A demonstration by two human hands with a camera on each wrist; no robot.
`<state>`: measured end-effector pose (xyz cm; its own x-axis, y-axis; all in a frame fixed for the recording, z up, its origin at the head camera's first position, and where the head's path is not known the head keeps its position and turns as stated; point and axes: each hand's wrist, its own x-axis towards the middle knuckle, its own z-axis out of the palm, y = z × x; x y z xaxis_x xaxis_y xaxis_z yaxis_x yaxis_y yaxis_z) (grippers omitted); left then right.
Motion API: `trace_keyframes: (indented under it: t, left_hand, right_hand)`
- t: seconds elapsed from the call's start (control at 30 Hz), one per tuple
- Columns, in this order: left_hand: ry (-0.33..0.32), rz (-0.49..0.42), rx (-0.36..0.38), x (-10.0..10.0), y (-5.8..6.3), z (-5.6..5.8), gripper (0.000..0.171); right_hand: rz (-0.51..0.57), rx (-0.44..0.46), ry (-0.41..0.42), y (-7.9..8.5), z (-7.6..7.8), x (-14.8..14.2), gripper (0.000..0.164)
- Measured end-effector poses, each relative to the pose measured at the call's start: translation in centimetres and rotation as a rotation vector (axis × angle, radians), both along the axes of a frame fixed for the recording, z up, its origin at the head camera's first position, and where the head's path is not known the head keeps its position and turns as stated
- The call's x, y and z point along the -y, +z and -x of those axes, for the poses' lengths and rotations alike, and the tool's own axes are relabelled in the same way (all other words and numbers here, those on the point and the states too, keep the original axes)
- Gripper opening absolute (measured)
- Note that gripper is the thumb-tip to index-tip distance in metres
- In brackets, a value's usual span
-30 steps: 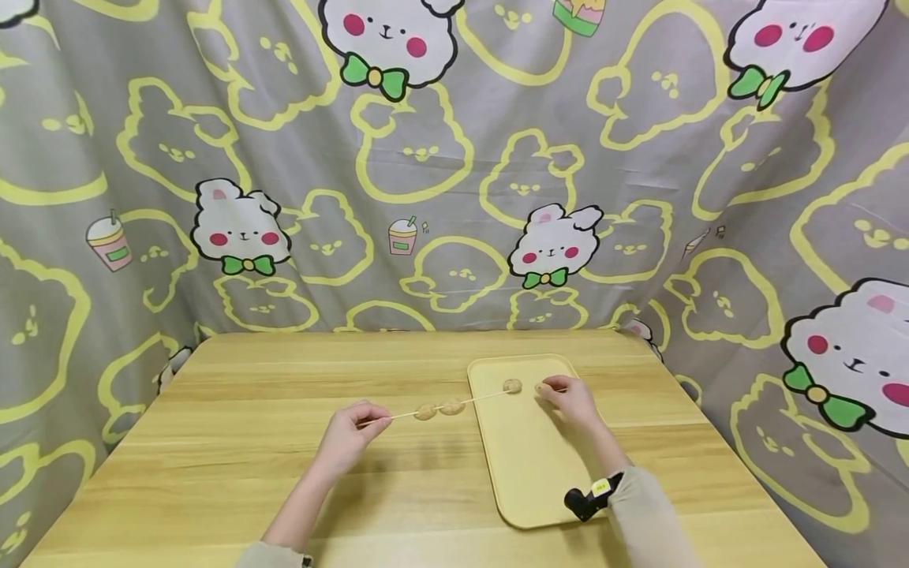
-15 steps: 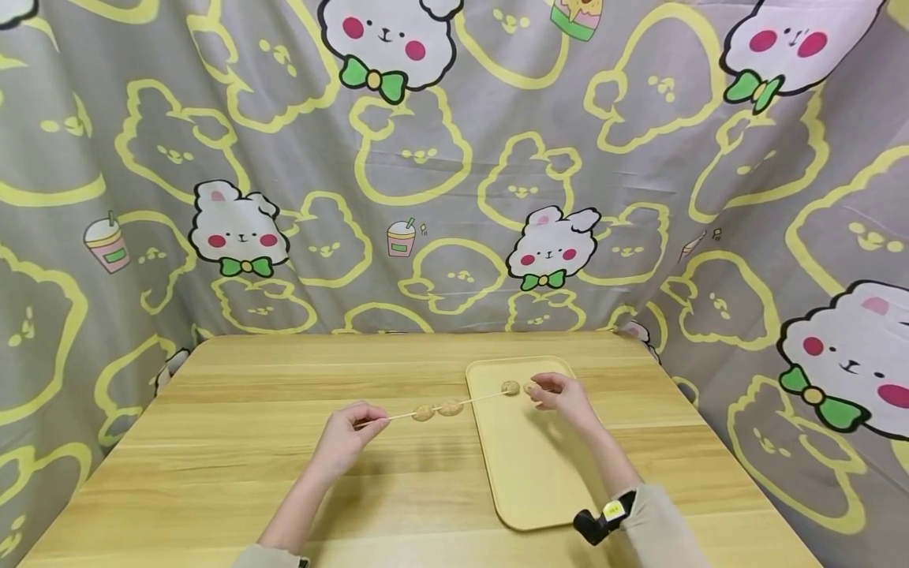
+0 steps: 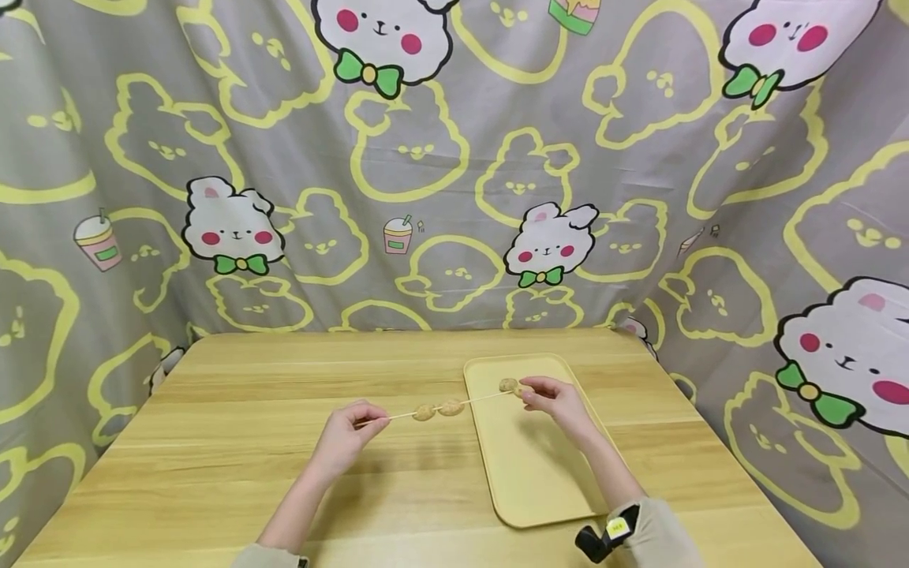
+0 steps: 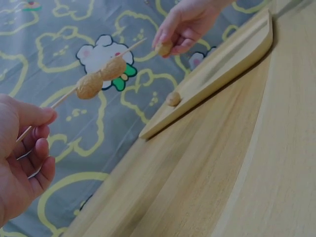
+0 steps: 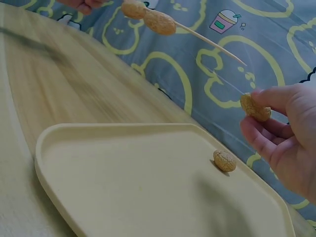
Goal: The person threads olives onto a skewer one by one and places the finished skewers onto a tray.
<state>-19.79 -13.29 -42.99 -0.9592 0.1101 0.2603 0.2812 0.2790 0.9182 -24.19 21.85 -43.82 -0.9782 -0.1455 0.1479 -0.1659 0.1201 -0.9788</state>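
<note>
My left hand [image 3: 349, 434] pinches a thin wooden skewer [image 3: 484, 397] near its left end, holding it above the table. Two brown, wrinkled meatballs [image 4: 101, 79] are threaded on it side by side, with bare stick out to the pointed tip. Between thumb and fingertips, my right hand [image 3: 564, 406] pinches another meatball [image 5: 255, 107]. In the right wrist view this one is just off the skewer's tip, with a small gap between them. One more meatball [image 5: 225, 161] lies on the yellow tray [image 3: 540, 465], near its far edge.
The tray stands on the right half of the wooden table [image 3: 270, 394], under my right forearm. A grey curtain [image 3: 454, 158] with rabbit prints hangs behind the table and along both sides.
My right hand has moved left with its meatball, closer to the skewer's tip. My left hand keeps the skewer almost still.
</note>
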Motion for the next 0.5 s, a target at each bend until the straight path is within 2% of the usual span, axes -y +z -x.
trace_keyframes:
  t: [0.2, 0.5]
  left_hand:
    - [0.001, 0.007, 0.014, -0.11, 0.07, 0.00, 0.003]
    - [0.004, 0.029, 0.025, -0.27, 0.12, -0.08, 0.003]
  right_hand:
    - [0.009, -0.007, 0.048, 0.35, -0.42, 0.31, 0.041]
    - [0.000, -0.027, 0.075, 0.48, -0.69, 0.55, 0.038]
